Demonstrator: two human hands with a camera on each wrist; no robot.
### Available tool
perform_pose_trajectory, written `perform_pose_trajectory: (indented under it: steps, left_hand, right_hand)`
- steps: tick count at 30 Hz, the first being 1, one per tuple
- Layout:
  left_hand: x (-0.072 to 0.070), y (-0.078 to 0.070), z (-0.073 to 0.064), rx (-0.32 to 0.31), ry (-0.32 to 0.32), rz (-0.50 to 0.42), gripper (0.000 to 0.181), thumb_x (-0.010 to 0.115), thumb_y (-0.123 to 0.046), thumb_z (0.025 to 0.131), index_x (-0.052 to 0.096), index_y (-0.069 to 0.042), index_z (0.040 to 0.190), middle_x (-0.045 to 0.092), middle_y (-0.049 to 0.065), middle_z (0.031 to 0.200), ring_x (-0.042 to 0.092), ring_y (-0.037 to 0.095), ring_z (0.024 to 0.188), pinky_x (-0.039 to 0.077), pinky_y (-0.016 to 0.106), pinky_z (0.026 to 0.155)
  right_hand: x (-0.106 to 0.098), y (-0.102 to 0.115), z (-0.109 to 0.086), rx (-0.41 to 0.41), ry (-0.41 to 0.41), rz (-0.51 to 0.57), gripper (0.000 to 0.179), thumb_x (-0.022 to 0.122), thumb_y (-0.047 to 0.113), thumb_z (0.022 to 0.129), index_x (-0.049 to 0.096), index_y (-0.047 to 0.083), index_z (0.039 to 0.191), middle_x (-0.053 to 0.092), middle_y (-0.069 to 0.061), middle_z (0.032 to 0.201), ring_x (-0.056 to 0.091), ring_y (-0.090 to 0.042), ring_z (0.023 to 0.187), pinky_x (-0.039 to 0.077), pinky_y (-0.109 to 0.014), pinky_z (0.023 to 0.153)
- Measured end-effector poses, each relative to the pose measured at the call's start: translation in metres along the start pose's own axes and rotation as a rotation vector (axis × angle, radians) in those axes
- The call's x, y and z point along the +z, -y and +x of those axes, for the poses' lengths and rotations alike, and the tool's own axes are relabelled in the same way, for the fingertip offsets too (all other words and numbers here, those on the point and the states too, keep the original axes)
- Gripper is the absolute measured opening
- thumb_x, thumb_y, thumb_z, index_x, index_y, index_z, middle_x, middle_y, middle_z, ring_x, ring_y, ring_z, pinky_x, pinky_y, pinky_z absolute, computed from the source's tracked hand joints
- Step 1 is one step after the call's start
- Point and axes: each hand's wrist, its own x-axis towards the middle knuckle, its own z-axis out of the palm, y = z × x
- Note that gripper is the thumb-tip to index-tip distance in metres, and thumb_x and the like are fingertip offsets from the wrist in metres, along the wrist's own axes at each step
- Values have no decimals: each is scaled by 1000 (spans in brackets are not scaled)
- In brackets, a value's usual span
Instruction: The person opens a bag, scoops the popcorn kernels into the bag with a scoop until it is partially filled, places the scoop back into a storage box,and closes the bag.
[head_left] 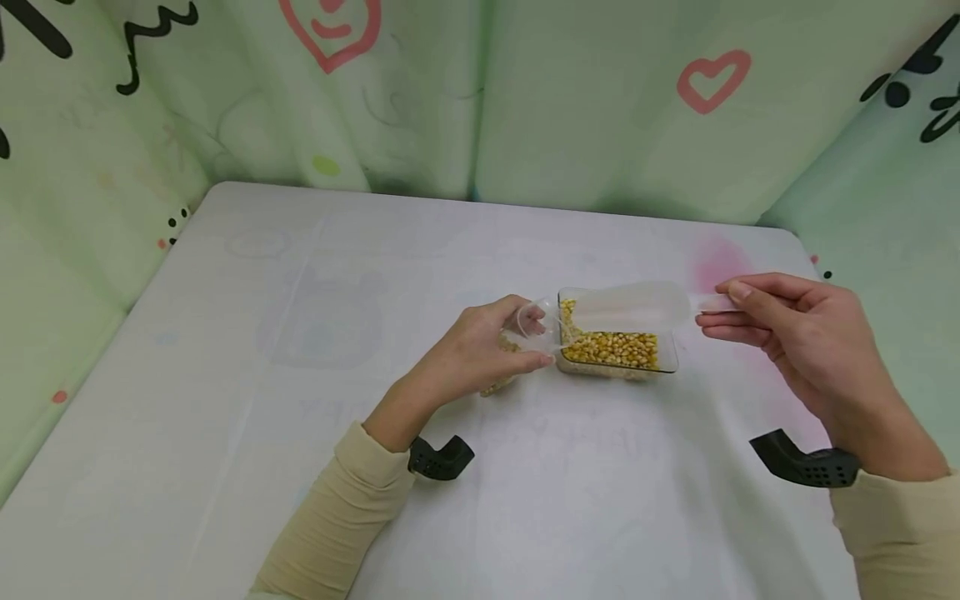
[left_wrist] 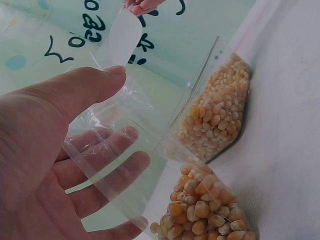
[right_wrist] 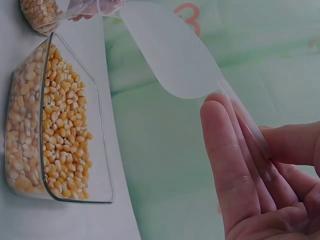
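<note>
**Scoop Held Above Container, Tip at Bag Mouth**

The right hand [head_left: 817, 333] pinches the handle of a white scoop [head_left: 633, 300] between thumb and fingers. The scoop extends over a clear container [right_wrist: 100, 165], with its tip at the mouth of a clear bag [left_wrist: 200, 200]; contact between tip and bag cannot be confirmed. The left hand [head_left: 476, 346] holds the upper part of the bag, thumb on one side, fingers spread apart on the other. Corn kernels [right_wrist: 65, 120] partly fill the container and the lower bag. The container stands on the white worktop [head_left: 225, 375], just beside the bag.
</note>
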Motion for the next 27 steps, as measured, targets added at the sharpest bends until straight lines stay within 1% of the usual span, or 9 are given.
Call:
perform_pose_trajectory:
  steps: [6, 16, 27]
  left_hand:
    - [-1, 1, -1, 3, -2, -11, 45, 79, -25, 86, 59, -9, 123, 70, 6, 115, 63, 16, 110, 49, 42, 99]
    - [-1, 2, -1, 10, -2, -20, 44, 78, -24, 86, 59, -9, 123, 70, 7, 114, 63, 20, 111, 49, 42, 99]
    - [-1, 2, -1, 0, -4, -13, 43, 78, -26, 86, 59, -12, 122, 70, 4, 115, 62, 14, 110, 48, 41, 99]
  right_hand:
    - [-5, -2, -1, 21, -25, -12, 18, 61, 2, 95, 69, -6, 109, 77, -15, 95, 76, -28, 79, 58, -33, 74]
    - [-12, -5, -1, 39, -36, 17, 19, 59, 1, 96, 69, -6, 110, 77, -15, 96, 76, -27, 80, 58, -34, 73]
    - [-20, -9, -3, 34, -12, 95, 19, 55, -5, 97, 69, -8, 109, 76, -19, 94, 76, -31, 80, 57, -36, 75]
